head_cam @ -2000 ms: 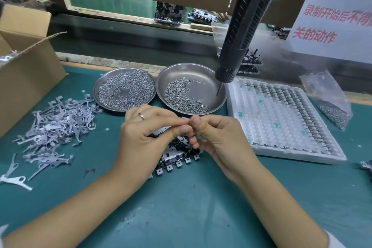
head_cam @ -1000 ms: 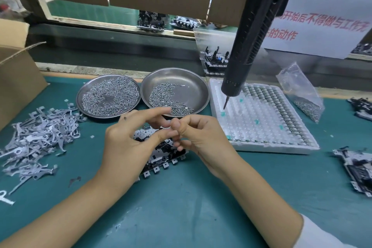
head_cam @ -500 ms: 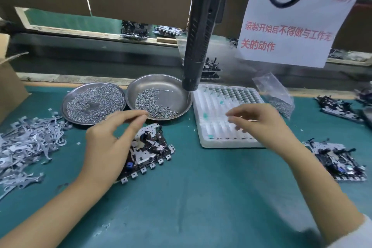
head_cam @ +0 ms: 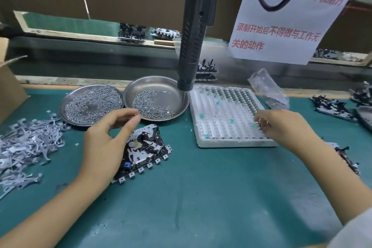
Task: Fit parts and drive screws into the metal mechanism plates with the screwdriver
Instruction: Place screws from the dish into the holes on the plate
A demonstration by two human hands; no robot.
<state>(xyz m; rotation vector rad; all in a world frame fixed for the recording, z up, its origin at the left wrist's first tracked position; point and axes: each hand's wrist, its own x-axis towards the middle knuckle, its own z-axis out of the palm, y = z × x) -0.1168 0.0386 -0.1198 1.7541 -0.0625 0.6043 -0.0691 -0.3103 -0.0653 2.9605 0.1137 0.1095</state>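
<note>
Nearest to us, the green surface [head_cam: 201,197] carries the mechanism plate [head_cam: 145,151], lying flat in front of the body where both hands can reach it; its long axis runs on a diagonal from near-left to far-right, the row of small square tabs facing us. Our left hand [head_cam: 106,141] hovers over the plate's left part, thumb and forefinger curved toward each other but parted, nothing visible between them; we judge it stays there to steady or receive the next part. Left of it sprawls a loose heap of flat metal levers [head_cam: 26,143], within easy grab. Our right hand [head_cam: 281,127] is out at the white parts tray [head_cam: 225,115], fingers curled at the near-right cells; it seems to be pinching a small part there, though we cannot tell what, if anything, is held. Farther back, two steel dishes of screws [head_cam: 92,104] and [head_cam: 159,98] sit side by side, touching, between levers and tray. The electric screwdriver [head_cam: 195,32] hangs untouched over the right dish, long axis near upright, bit pointing down. A clear bag [head_cam: 267,90] lies beyond the tray.
</note>
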